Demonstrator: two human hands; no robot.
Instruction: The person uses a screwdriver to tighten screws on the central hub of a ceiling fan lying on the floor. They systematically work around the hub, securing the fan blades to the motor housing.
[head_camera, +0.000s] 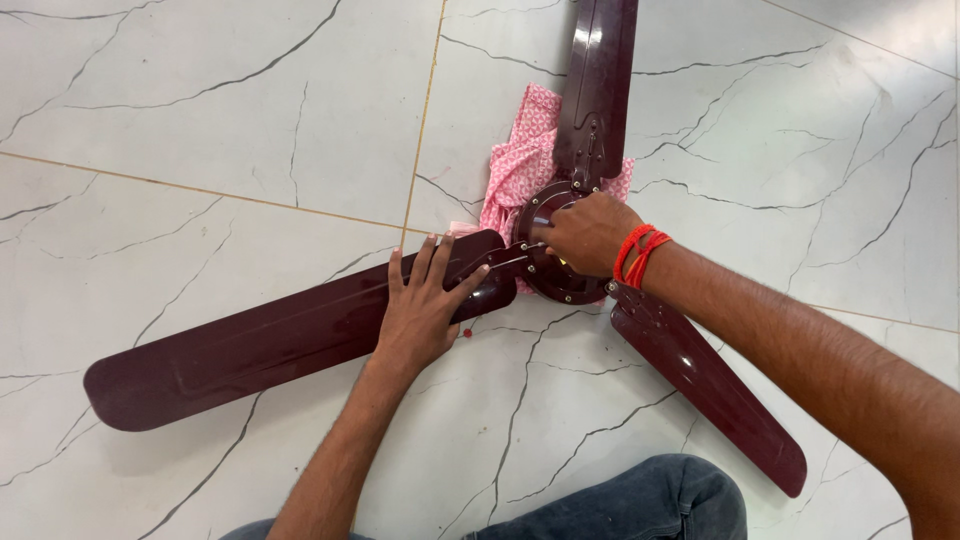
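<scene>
A dark maroon ceiling fan lies on the marble floor, its round hub (562, 285) in the middle and three blades spreading out. My left hand (425, 305) presses flat, fingers apart, on the inner end of the left blade (240, 350). My right hand (585, 232) rests over the hub, closed on a thin metal tool (512, 262) whose tip points at the left blade's mount. A red thread band (637, 253) circles my right wrist. Another blade (598, 80) runs up, and the third blade (715, 390) runs down to the right.
A pink patterned cloth (520, 165) lies under the hub and the upper blade. A small red object (467, 332) sits on the floor by my left hand. White marble tiles (200, 130) with dark veins surround the fan. My knee in blue jeans (640, 500) is at the bottom.
</scene>
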